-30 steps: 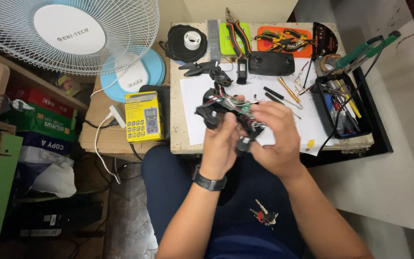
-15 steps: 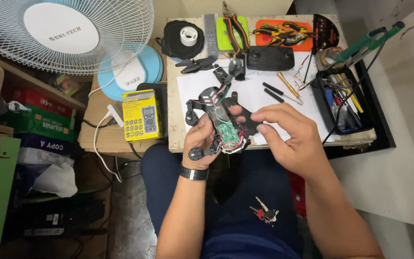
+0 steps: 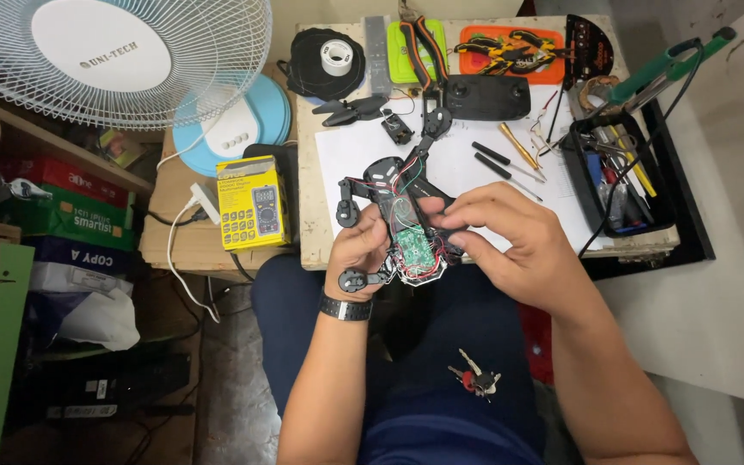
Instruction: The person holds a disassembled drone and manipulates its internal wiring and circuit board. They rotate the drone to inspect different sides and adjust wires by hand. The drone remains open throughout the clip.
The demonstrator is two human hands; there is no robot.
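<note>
**Drone frame in both hands, over the lap at the table edge**

Stripped quadcopter frame (image 3: 399,215) — black arms, motors at the tips, green circuit board and red/white wiring exposed in the middle. It sits above the person's lap, overlapping the near edge of the small table (image 3: 312,172).

Left hand (image 3: 362,245) is closed around the frame's left side from below, thumb up against the body; one motor arm sticks out just under the fingers. A black watch (image 3: 345,307) is on that wrist.

Right hand (image 3: 510,237) has its fingers curled in, fingertips pinching at the frame's right side next to the board. Can't tell exactly which part is pinched — the fingers cover it.

Behind the frame: a white sheet of paper (image 3: 475,172) with a few screwdriver bits (image 3: 494,158) lying on it, well apart from the hands. Farther back, a black controller (image 3: 484,96), loose propellers (image 3: 350,109), a roll of white tape (image 3: 336,57) on a black pad, and pliers on an orange tray (image 3: 510,47).

Right side: a black bin of hand tools (image 3: 617,176).

Left of the table: a yellow multimeter box (image 3: 253,202) on a cardboard carton, a white fan (image 3: 109,60) above it.

A bunch of keys (image 3: 475,377) rests on the person's lap, below the hands.
</note>
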